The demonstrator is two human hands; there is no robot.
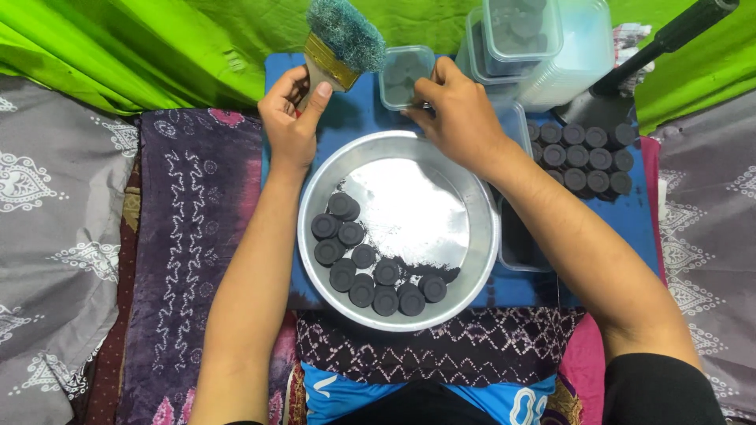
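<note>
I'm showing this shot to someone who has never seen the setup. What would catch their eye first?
Probably the shiny round metal pan in the middle, with dark round discs curving along its lower-left edge. Next, the left hand holding a wide brush with blue-green bristles upright above the pan, while the right hand reaches to a small clear container at the top. Bright green cloth fills the background.

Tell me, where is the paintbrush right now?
The paintbrush is at the top of the head view, held upright in the left hand, just left of a small clear container.
</note>
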